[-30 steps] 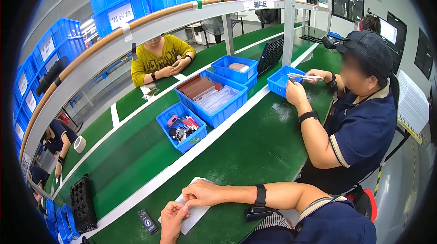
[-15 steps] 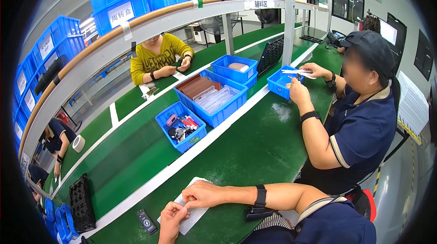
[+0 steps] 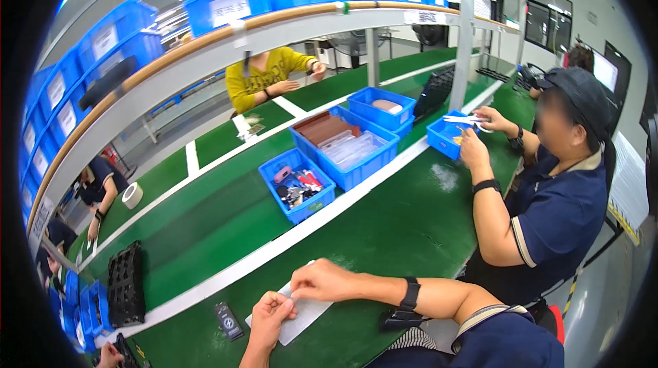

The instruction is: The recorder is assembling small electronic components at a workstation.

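Over a white sheet (image 3: pixel 308 314) on the green bench (image 3: pixel 391 251), thumb and forefinger of the left hand (image 3: pixel 271 316) pressed together, close beside the bent, pinched fingertips of the right hand (image 3: pixel 322 280); impossible to tell whether with anything small between them. Beneath both hands, the white sheet, flat and partly covered. Near the left hand, on its left, a small dark block (image 3: pixel 228 321) with a pale mark. Farther out, beyond a white strip (image 3: pixel 274 247), a blue bin (image 3: pixel 308 210) of pens and oddments, just beside a larger bin (image 3: pixel 363 172) with brown and clear trays. To the right, a co-worker (image 3: pixel 562 196) in a dark cap, a white tool (image 3: pixel 462 120) in hand.
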